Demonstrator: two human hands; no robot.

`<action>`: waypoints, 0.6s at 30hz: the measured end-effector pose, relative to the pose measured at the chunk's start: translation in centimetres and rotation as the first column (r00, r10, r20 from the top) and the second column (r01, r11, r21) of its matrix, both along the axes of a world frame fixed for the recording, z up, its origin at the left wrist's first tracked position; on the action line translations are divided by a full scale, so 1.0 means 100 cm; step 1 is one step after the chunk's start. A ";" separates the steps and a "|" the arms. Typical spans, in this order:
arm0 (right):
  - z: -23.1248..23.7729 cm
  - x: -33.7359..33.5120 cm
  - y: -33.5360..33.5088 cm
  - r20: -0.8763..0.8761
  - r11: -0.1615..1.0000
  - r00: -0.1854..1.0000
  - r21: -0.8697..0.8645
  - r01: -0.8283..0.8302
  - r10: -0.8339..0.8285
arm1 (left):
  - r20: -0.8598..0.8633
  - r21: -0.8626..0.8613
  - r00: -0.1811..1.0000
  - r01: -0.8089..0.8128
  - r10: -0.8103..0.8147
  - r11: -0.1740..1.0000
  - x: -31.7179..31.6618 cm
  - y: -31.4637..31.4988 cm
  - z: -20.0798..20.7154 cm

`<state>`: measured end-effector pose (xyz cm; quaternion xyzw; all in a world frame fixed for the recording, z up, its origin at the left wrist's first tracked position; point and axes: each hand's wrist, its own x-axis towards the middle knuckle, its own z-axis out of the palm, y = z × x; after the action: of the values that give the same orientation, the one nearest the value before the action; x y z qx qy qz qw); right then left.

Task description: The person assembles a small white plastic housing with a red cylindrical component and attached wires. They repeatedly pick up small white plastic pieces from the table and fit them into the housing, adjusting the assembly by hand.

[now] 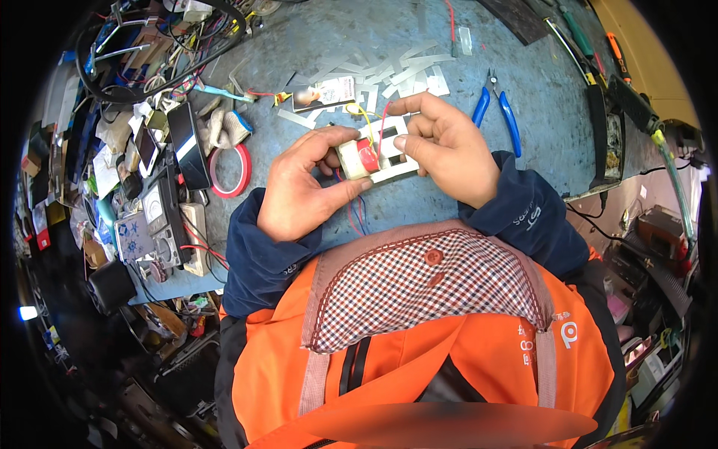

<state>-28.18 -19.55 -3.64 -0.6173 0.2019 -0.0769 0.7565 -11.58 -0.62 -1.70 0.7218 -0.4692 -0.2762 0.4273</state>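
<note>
In front of my chest I hold a small transformer (365,159), with a red-wrapped coil and pale metal plates with dark rectangular openings. My left hand (307,172) is closed around its left end, thumb along the near edge and fingers at the far edge. My right hand (449,146) pinches the right end, its thumb on the plates and its other fingers curled. A yellow wire (361,111) and a red wire (383,127) loop up from the coil. Beyond it lie many thin metal strips (411,69) and a picture card (324,94).
Blue-handled cutters (499,112) lie right of my hands. A red tape roll (230,170), a work glove (226,127) and a phone (188,146) are at the left, beside piled clutter. Screwdrivers (576,34) lie far right. A dark hoop-shaped cable (161,96) stands at the upper left.
</note>
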 end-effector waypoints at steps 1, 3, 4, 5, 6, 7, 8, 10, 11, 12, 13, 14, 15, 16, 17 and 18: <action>-0.002 0.000 0.000 0.020 1.000 1.000 -0.027 -0.009 0.009 | 0.003 0.001 1.000 -0.005 0.005 1.000 0.000 0.000 0.001; -0.003 -0.001 -0.001 0.030 0.999 0.999 -0.033 -0.022 0.023 | 0.008 0.005 1.000 -0.006 0.006 1.000 -0.001 -0.001 0.002; -0.002 -0.001 -0.002 0.020 0.999 0.999 -0.012 -0.031 0.031 | 0.006 -0.001 1.000 -0.003 0.003 1.000 -0.001 0.000 0.002; -0.002 0.000 -0.003 0.011 0.999 0.999 0.009 -0.040 0.040 | 0.004 -0.008 1.000 -0.001 0.001 1.000 -0.001 0.000 0.001; -0.001 0.001 -0.002 0.003 0.999 1.000 0.036 -0.023 0.023 | 0.003 -0.015 1.000 0.002 -0.002 1.000 -0.001 0.001 0.000; -0.001 0.002 0.000 -0.005 0.998 1.000 0.062 -0.006 0.006 | 0.009 -0.014 1.000 0.004 -0.004 1.000 -0.001 0.000 0.001; -0.002 0.003 0.002 -0.014 0.996 1.000 0.091 0.011 -0.010 | 0.015 -0.011 1.000 0.007 -0.006 1.000 -0.001 -0.001 0.002; -0.009 0.006 0.005 0.025 0.999 0.999 -0.030 -0.036 0.036 | 0.016 0.012 1.000 0.010 -0.011 1.000 -0.001 0.000 0.003; -0.012 0.007 0.006 0.044 0.994 0.997 -0.093 -0.056 0.061 | 0.012 0.028 1.000 0.012 -0.012 1.000 0.000 0.001 0.003; -0.012 0.006 0.006 0.039 0.986 0.996 -0.151 -0.069 0.076 | 0.009 0.045 1.000 0.013 -0.014 0.999 0.001 0.003 0.003; -0.012 0.004 0.006 0.033 0.975 0.995 -0.209 -0.081 0.090 | -0.023 0.072 1.000 0.001 0.001 0.997 0.000 0.004 0.002; -0.011 0.003 0.005 0.026 0.957 0.994 -0.272 -0.097 0.108 | -0.054 0.094 0.998 -0.016 0.021 0.995 0.000 0.005 0.001; -0.006 0.001 0.002 -0.009 0.926 0.991 -0.354 -0.130 0.136 | -0.085 0.116 0.996 -0.031 0.041 0.993 0.000 0.005 0.001; -0.005 0.000 0.001 0.016 0.915 0.983 -0.369 -0.166 0.185 | -0.047 0.100 0.999 -0.004 0.009 0.995 0.001 0.005 0.003; -0.006 -0.001 -0.001 0.039 0.901 0.971 -0.384 -0.202 0.234 | -0.010 0.085 1.000 0.023 -0.022 0.996 0.002 0.004 0.005; -0.005 -0.001 -0.003 0.061 0.885 0.957 -0.400 -0.237 0.284 | 0.029 0.071 0.998 0.051 -0.053 0.996 0.003 0.004 0.006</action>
<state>-28.28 -19.83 -4.14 -0.7708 0.0529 -0.0495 0.6329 -11.32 -0.24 -1.07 0.7282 -0.4843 -0.2922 0.3871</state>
